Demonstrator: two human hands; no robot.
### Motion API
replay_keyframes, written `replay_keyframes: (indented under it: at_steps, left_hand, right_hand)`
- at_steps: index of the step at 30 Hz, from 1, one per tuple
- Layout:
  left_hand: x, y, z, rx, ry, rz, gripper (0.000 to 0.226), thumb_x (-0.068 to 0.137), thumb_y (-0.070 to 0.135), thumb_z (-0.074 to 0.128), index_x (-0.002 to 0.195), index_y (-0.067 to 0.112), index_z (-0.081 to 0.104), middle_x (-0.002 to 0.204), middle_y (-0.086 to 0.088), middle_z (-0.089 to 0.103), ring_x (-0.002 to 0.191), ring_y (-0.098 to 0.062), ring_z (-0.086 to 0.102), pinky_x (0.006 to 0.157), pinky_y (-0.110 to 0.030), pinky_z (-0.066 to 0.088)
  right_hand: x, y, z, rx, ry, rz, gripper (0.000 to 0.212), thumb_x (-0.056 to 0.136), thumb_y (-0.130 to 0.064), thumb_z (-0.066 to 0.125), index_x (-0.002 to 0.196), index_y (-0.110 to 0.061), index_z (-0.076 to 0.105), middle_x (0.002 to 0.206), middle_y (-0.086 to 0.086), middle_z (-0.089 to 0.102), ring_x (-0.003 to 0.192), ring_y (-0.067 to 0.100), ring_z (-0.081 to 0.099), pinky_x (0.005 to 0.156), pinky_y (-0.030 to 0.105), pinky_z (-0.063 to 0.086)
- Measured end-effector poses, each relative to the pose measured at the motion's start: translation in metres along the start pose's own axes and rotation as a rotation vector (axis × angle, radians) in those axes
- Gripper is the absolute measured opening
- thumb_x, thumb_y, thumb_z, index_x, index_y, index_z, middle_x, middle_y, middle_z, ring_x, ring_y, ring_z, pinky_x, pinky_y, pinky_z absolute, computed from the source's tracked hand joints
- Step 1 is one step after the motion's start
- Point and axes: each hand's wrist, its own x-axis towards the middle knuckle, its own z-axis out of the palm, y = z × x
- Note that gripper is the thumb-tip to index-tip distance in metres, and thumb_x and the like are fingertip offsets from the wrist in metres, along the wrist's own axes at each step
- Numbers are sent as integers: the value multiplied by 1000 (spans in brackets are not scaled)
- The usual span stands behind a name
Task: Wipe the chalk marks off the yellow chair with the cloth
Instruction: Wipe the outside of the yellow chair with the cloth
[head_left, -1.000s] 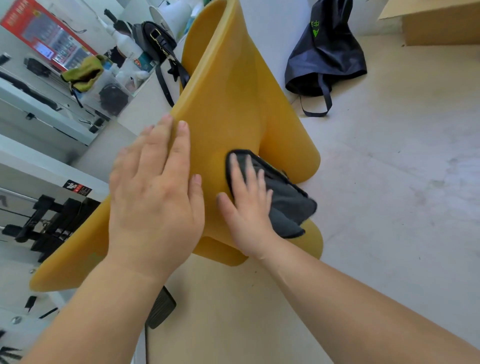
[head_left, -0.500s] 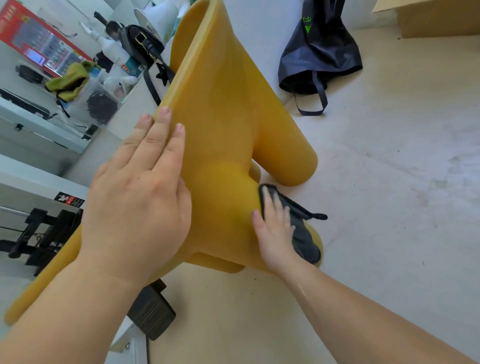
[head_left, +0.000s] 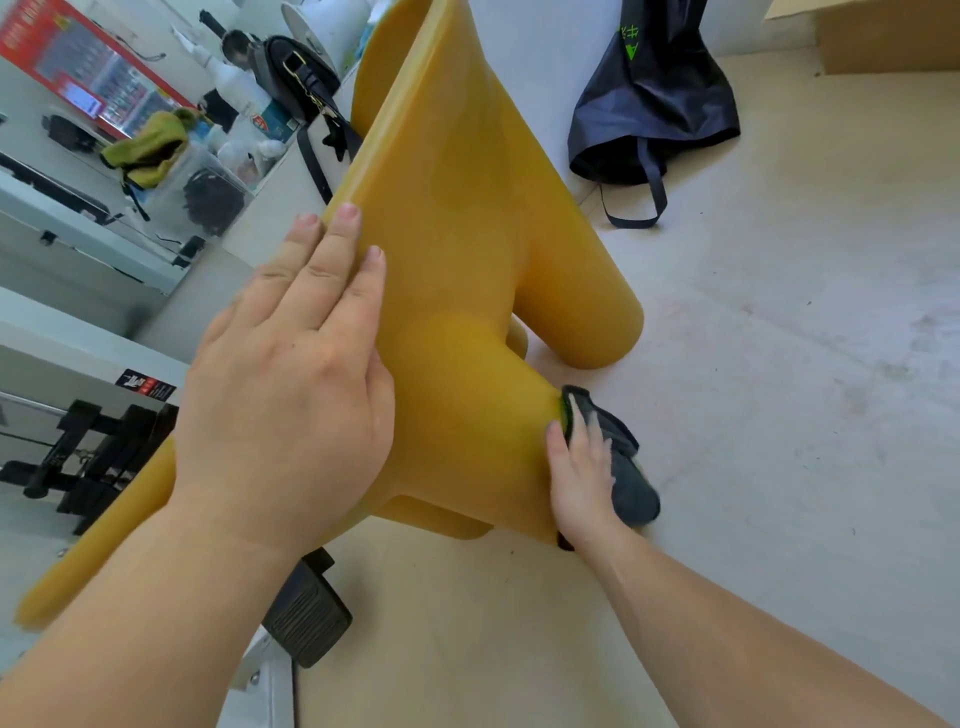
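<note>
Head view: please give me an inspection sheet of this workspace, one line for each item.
Surface: pale floor, scuffed in places.
Job's things: yellow chair stands on the floor; dark cloth lies against its lower leg; no chalk marks seen.
Clutter: dark bag slumped on the floor, cardboard box behind it.
Grippers: left hand flat on the chair, bracing; right hand presses the cloth.
Cables: nothing seen.
Surroundings: white shelf with a black handbag and bottles.
</note>
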Motion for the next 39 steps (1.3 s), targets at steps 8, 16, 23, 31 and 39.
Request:
replay_keyframes:
  at_steps: [8,16,23,31,39]
  left_hand:
    - [-4,-3,-1,-62,43,27,52,92,14,43,143,3,48,154,-13,39,145,-29,32,113,-51,34]
    - [-31,-21,-20,-130,-12,-68,57,95,22,44,150,8,37,157,-7,35,138,-26,37,114,-28,20]
    - [-81,-47,-24,-336,19,-198,52,97,23,43,149,23,42,132,5,56,114,-15,49,95,-30,40]
    - [-86,-58,-25,-443,-21,-213,51,98,23,44,148,23,42,103,4,59,90,-10,51,81,-10,38]
    - [-65,-30,-44,-413,-30,-212,49,97,24,46,146,20,47,89,8,58,79,-7,46,75,-10,39]
  right_hand:
    - [-104,-83,37,-25,-97,-516,101,71,-98,1,156,-47,-21,164,-14,-36,146,22,-43,115,47,-27]
    - [-27,1,13,-31,27,-42,90,74,-86,14,155,-53,-4,172,-9,-12,158,27,-13,124,61,-2]
    - [-66,-8,26,-92,-94,-265,98,74,-89,11,152,-45,-28,168,2,-29,152,34,-32,123,56,-13]
    - [-71,-75,26,-137,-48,-682,82,74,-98,1,144,-65,-26,161,-16,-31,149,15,-38,118,49,-25]
    - [-41,-68,-7,-53,128,-439,86,82,-85,9,159,-45,7,171,-4,12,158,24,3,123,63,2]
